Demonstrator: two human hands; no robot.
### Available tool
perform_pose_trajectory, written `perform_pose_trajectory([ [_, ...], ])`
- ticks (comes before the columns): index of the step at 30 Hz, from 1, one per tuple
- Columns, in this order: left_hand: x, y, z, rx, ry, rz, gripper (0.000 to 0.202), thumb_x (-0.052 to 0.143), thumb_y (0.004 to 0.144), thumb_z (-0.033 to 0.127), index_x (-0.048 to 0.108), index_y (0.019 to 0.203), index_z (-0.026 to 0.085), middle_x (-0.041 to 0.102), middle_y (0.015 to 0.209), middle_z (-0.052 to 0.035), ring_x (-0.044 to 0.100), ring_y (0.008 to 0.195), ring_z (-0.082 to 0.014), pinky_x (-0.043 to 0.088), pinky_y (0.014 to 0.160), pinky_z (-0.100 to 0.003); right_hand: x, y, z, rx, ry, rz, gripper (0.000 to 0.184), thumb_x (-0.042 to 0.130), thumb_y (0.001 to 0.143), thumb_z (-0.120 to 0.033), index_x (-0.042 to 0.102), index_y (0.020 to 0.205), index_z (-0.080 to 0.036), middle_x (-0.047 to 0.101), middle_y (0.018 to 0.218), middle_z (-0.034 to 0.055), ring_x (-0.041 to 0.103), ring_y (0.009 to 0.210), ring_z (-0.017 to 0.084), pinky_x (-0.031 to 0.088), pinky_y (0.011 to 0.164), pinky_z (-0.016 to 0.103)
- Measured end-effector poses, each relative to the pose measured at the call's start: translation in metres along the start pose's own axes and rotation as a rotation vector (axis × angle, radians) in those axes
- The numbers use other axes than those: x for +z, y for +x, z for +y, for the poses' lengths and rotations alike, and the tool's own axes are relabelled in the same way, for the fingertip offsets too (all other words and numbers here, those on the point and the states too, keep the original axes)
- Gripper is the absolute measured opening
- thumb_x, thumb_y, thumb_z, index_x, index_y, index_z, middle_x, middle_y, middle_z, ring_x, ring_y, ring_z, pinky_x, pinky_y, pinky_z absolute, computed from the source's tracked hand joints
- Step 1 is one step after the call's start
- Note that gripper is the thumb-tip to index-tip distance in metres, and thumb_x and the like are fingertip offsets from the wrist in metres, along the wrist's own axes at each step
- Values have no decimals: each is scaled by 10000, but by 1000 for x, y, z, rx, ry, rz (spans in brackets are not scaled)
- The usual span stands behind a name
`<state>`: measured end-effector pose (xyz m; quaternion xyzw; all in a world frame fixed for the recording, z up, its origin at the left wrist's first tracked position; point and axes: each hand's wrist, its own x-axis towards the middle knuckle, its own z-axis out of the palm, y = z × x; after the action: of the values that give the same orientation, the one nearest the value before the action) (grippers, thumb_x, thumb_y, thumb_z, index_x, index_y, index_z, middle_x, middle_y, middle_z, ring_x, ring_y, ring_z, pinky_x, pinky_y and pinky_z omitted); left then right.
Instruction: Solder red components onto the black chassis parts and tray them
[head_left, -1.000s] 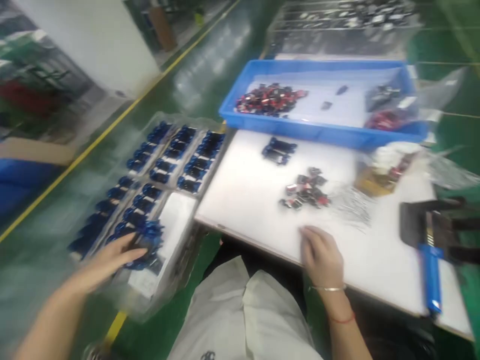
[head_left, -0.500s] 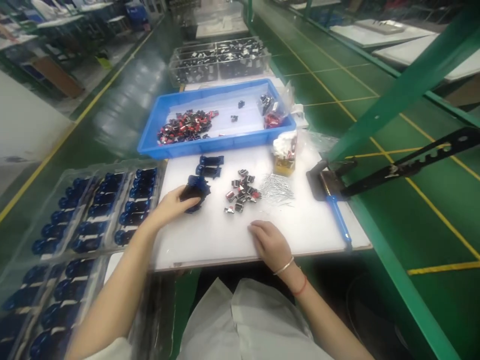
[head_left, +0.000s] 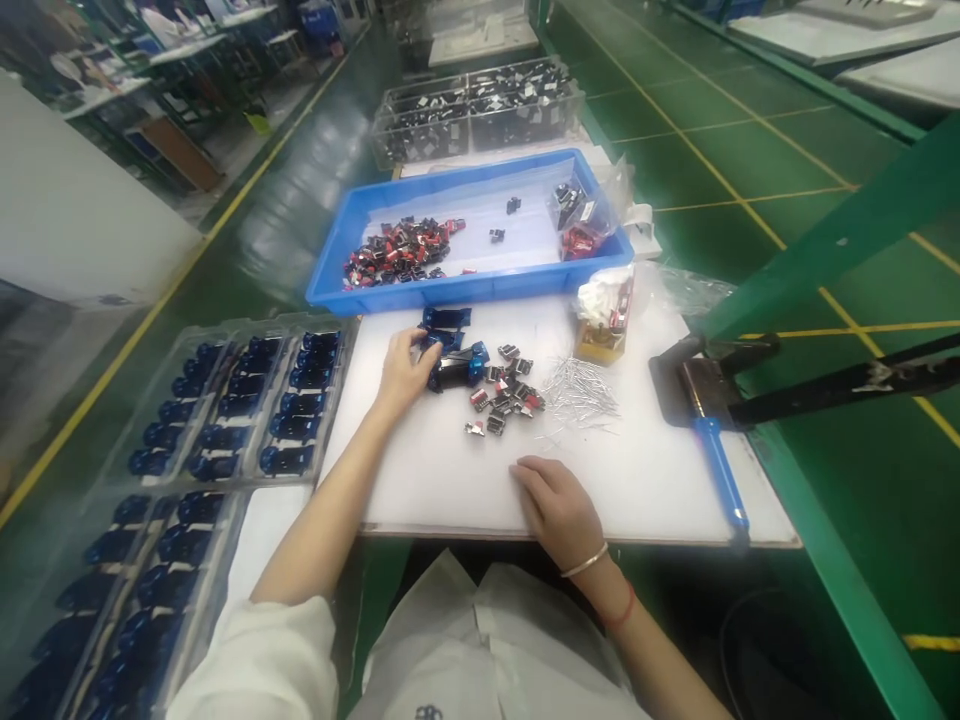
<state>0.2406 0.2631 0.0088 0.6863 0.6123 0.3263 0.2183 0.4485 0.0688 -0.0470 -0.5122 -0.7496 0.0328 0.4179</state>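
My left hand (head_left: 409,368) has its thumb and fingers closed around the left end of a glossy blue-and-black plastic shell (head_left: 459,368), shaped like a toy car body. Just behind it lie similar blue shells (head_left: 448,318), partly covered by the fingers. To the right of the held shell is a loose pile of small black, silver and red parts (head_left: 510,388). My right hand (head_left: 556,505) rests near the table's front edge, fingers curled together, with nothing visible in them. Thin metal pins (head_left: 581,390) lie scattered beyond it.
A blue tray (head_left: 465,291) with red and black parts spans the table's back. Clear trays (head_left: 251,487) of blue shells stand at left. On the right are a blue-handled soldering iron (head_left: 721,475) in a black holder, a yellowish container (head_left: 600,342) and a green frame post (head_left: 825,250).
My left hand has moved forward and right with the blue shell, bringing it beside the other shells and the small-parts pile. The right hand stays at the front edge. The view has shifted.
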Motion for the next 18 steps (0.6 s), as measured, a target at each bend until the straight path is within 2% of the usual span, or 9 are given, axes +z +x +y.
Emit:
perform_pose_trajectory([
  [2, -5, -3, -7, 5, 23, 124, 269, 569, 861, 357, 578, 1066, 182, 617, 1153, -127, 619, 1031, -236, 509, 910, -399, 0, -1, 0, 7, 1, -2, 278, 427, 940, -49, 629, 1089, -167, 670, 996, 119, 637, 874, 220, 588, 754, 372],
  [4, -19, -11, -15, 17, 60, 183, 271, 561, 864, 348, 581, 1076, 180, 618, 1150, -122, 626, 1005, -224, 521, 894, -390, 0, -3, 0, 15, 9, -8, 299, 428, 938, -55, 630, 1119, -181, 673, 1005, 115, 641, 884, 224, 587, 766, 384],
  [8, -71, -47, -39, 19, 203, 197, 278, 547, 869, 353, 593, 1091, 192, 607, 1216, -112, 588, 1135, -230, 516, 942, -371, -2, -5, 0, 8, 23, -31, 339, 450, 926, -50, 621, 1177, -203, 672, 1016, 111, 643, 910, 236, 582, 765, 392],
  [11, -119, -94, -62, -80, 320, 283, 308, 536, 877, 391, 597, 1100, 187, 605, 1229, -123, 560, 1197, -252, 518, 961, -380, -4, -6, 2, -1, 14, -46, 323, 476, 930, -53, 626, 1173, -203, 668, 1028, 111, 638, 925, 239, 574, 771, 388],
  [14, -164, -154, -81, -234, 446, 374, 323, 529, 875, 422, 601, 1090, 191, 620, 1193, -119, 565, 1193, -273, 507, 996, -417, -6, -7, 3, -17, -9, -74, 281, 498, 943, -82, 639, 1155, -200, 668, 1036, 107, 637, 919, 233, 561, 802, 386],
  [18, -208, -238, -92, -466, 572, 411, 346, 522, 859, 437, 601, 1098, 200, 636, 1179, -124, 585, 1172, -288, 487, 1025, -445, -10, -12, 4, -48, -68, -104, 248, 550, 937, -111, 660, 1145, -192, 684, 1047, 100, 650, 911, 225, 541, 835, 368],
])
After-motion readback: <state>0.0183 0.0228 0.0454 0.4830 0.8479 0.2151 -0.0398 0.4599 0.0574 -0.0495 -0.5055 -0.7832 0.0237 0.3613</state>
